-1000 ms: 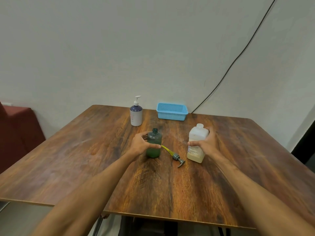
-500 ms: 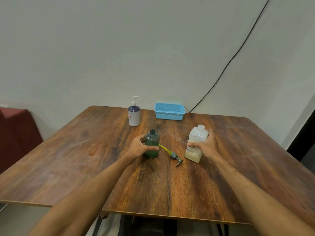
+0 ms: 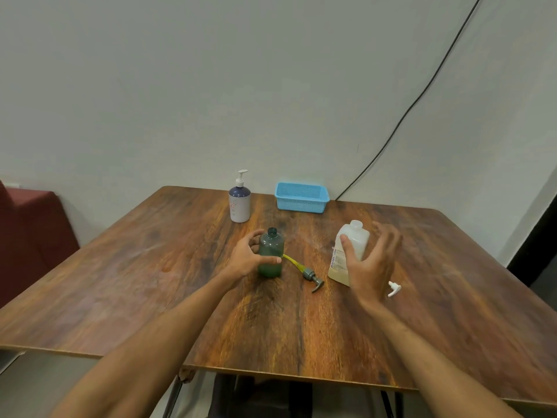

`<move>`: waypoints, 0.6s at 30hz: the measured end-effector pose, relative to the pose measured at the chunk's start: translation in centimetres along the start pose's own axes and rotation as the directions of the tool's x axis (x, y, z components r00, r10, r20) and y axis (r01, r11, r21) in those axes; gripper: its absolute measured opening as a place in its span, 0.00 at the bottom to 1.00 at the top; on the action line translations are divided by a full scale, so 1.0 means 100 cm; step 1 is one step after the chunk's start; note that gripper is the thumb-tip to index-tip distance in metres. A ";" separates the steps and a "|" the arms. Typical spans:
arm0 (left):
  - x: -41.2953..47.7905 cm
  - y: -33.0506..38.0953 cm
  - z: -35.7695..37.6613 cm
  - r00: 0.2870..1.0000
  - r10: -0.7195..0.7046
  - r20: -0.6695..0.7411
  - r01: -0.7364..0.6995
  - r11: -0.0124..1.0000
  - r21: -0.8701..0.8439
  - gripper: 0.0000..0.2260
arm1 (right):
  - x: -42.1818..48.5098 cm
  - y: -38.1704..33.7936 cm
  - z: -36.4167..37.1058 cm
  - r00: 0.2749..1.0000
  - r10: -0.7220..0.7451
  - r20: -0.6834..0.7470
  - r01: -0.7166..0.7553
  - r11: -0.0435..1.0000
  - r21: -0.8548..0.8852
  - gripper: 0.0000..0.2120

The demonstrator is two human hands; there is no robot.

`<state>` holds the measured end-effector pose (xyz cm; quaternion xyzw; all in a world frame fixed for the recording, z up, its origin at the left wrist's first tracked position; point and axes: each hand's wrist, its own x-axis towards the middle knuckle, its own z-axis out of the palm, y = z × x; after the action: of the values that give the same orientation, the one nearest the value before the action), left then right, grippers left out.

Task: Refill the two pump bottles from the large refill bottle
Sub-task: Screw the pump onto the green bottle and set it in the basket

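While the left hand (image 3: 248,258) grips it, green pump bottle (image 3: 271,255): upright near the middle of the desk (image 3: 150,267), neck open, pump off. Fill level is hard to read through the dark plastic.
left hand: wrapped round green pump bottle from its left side, thumb across the front, fingers curled behind it and mostly hidden.
pump head (image 3: 312,275): grey, lying flat on the desk just right of green pump bottle. Its yellow tube runs back to the bottle's side by the thumb tip.
refill bottle (image 3: 351,251): translucent white, right of centre, leaning slightly, yellowish liquid low down. Neck looks uncapped, but it's pale and small, so not sure. Lower right part is hidden by the right hand (image 3: 372,265).
right hand: fingers spread wide and straight, motion-blurred. Thumb overlaps the front of refill bottle, contact can't be confirmed. Fingers sit apart from it on its right.
white piece (image 3: 394,288): small, on the desk just right of the right hand. Cap or nozzle, too small to tell.
white pump bottle (image 3: 240,203): dark blue shoulder, pump on, upright near the far edge, well apart from both hands.
blue basket (image 3: 301,198): at the far edge, right of white pump bottle, inside not visible.
cable (image 3: 422,95): black, runs down the wall, lower end hidden behind the far edge.
red seat (image 3: 30,233): beyond the left edge, cut off by the frame.
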<state>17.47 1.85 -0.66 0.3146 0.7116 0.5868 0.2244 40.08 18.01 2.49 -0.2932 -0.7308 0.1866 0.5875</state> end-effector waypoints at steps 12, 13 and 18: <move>-0.001 0.004 0.001 0.999 0.048 -0.023 -0.048 0.999 0.009 0.44 | -0.038 0.000 0.061 0.625 -0.103 0.774 0.395 0.897 -0.199 0.09; 0.000 0.003 0.001 0.999 0.049 -0.025 -0.048 0.999 0.011 0.43 | -0.037 0.000 0.063 0.618 -0.087 0.781 0.402 0.889 -0.219 0.09; 0.003 0.001 0.003 0.999 0.044 -0.031 -0.043 0.999 0.023 0.42 | -0.032 0.000 0.071 0.586 -0.022 0.810 0.396 0.880 -0.262 0.04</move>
<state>17.46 2.31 -0.66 0.3231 0.7145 0.5885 0.1967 33.65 16.45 -1.64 -0.2083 -0.9648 0.0633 0.1474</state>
